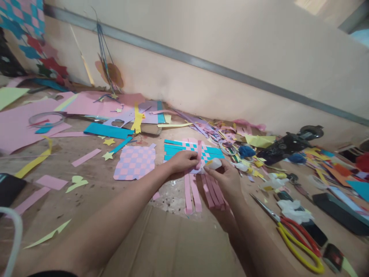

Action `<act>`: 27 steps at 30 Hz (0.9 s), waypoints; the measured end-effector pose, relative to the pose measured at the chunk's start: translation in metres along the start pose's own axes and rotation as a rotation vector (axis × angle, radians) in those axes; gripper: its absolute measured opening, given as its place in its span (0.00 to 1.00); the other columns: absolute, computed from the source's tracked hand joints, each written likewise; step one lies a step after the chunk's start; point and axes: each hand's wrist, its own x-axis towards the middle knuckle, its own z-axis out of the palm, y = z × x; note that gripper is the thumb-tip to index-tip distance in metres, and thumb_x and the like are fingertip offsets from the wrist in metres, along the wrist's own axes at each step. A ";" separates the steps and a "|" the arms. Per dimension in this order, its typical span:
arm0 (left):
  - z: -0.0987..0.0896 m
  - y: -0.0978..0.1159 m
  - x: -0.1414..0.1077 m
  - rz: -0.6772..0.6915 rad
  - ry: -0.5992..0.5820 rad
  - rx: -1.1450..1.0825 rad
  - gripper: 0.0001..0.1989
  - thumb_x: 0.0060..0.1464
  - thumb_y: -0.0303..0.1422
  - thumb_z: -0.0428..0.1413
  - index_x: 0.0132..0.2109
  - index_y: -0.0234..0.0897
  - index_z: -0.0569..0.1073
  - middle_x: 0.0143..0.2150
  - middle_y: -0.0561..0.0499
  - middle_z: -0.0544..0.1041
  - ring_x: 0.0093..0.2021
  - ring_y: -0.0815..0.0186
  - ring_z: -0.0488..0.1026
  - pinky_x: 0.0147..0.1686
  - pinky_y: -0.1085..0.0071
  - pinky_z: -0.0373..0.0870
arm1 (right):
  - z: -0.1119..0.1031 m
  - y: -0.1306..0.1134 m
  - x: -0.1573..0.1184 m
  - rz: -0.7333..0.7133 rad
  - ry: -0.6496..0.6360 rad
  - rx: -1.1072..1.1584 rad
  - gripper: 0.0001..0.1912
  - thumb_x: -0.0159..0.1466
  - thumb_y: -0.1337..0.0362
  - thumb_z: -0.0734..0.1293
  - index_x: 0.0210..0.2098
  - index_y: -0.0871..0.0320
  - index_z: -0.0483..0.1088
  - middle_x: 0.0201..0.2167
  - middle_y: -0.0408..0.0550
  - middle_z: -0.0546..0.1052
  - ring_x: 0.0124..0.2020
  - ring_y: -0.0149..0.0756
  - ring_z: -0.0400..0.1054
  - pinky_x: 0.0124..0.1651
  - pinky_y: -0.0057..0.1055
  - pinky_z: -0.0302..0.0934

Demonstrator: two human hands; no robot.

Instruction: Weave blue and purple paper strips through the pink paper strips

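Pink and teal paper strips form a half-woven panel, the paper weave [193, 151], at about 12 o'clock from the wrists on the brown work surface. The left hand [182, 161] rests on its near edge with the fingers pressed together and curved over the strips; whether it also pinches a strip cannot be told. The right hand [223, 179] pinches a small white tube [213, 164] between thumb and fingers, its end just beside the left fingertips. Loose pink strips [209, 190] hang toward 6 o'clock, unwoven and slightly fanned.

Steady pressure from the left hand would keep the crossings square, while a light touch with the tube avoids smearing the teal. The loose strips are best kept straight and apart.

A finished pink-and-lilac woven mat [134, 163] lies just beside the weave at 9 o'clock. Open room lies at 6 o'clock on a creased cardboard sheet [161, 238]. Clutter closes in at 3 o'clock: a blue pompom [246, 151], a black tool [285, 146] and scissors [300, 242] with red-and-yellow handles, blades pointing toward the right wrist.
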 end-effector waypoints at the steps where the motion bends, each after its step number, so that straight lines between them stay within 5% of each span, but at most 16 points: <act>1: 0.000 0.001 -0.001 -0.002 -0.001 -0.008 0.07 0.56 0.32 0.53 0.34 0.37 0.75 0.37 0.49 0.80 0.38 0.62 0.74 0.39 0.68 0.67 | -0.002 0.001 0.000 0.016 -0.006 0.031 0.18 0.54 0.49 0.79 0.31 0.55 0.75 0.28 0.42 0.76 0.32 0.39 0.68 0.37 0.35 0.61; 7: -0.003 0.008 -0.003 -0.014 -0.036 -0.045 0.08 0.57 0.32 0.53 0.33 0.37 0.76 0.37 0.49 0.81 0.38 0.63 0.74 0.40 0.68 0.67 | -0.028 0.004 0.002 0.164 0.043 0.299 0.21 0.48 0.53 0.82 0.36 0.55 0.77 0.31 0.44 0.79 0.33 0.40 0.71 0.37 0.37 0.69; 15: -0.013 0.009 -0.001 0.007 -0.182 0.055 0.07 0.53 0.28 0.58 0.33 0.36 0.82 0.35 0.46 0.82 0.34 0.62 0.75 0.35 0.67 0.66 | -0.072 0.008 -0.022 0.227 0.287 0.496 0.18 0.46 0.59 0.83 0.34 0.54 0.78 0.35 0.44 0.80 0.32 0.35 0.74 0.36 0.34 0.70; 18: -0.013 0.007 0.000 0.094 -0.222 0.078 0.06 0.49 0.25 0.60 0.32 0.37 0.82 0.37 0.46 0.83 0.36 0.62 0.76 0.38 0.68 0.68 | -0.077 0.007 -0.031 0.255 0.321 0.575 0.15 0.49 0.62 0.81 0.34 0.53 0.76 0.32 0.42 0.79 0.30 0.36 0.74 0.32 0.32 0.70; 23: -0.010 0.000 -0.004 0.139 -0.129 0.029 0.02 0.53 0.26 0.62 0.34 0.35 0.80 0.46 0.42 0.83 0.44 0.61 0.77 0.45 0.67 0.71 | -0.075 -0.008 -0.035 0.321 0.362 0.693 0.16 0.50 0.65 0.79 0.37 0.52 0.75 0.32 0.43 0.81 0.31 0.40 0.77 0.29 0.35 0.73; 27: -0.017 0.000 -0.002 0.148 -0.260 0.117 0.03 0.55 0.26 0.60 0.36 0.36 0.80 0.48 0.43 0.84 0.46 0.60 0.78 0.48 0.66 0.71 | -0.076 -0.015 -0.034 0.339 0.369 0.783 0.19 0.47 0.67 0.81 0.36 0.54 0.74 0.32 0.42 0.82 0.30 0.38 0.76 0.29 0.34 0.74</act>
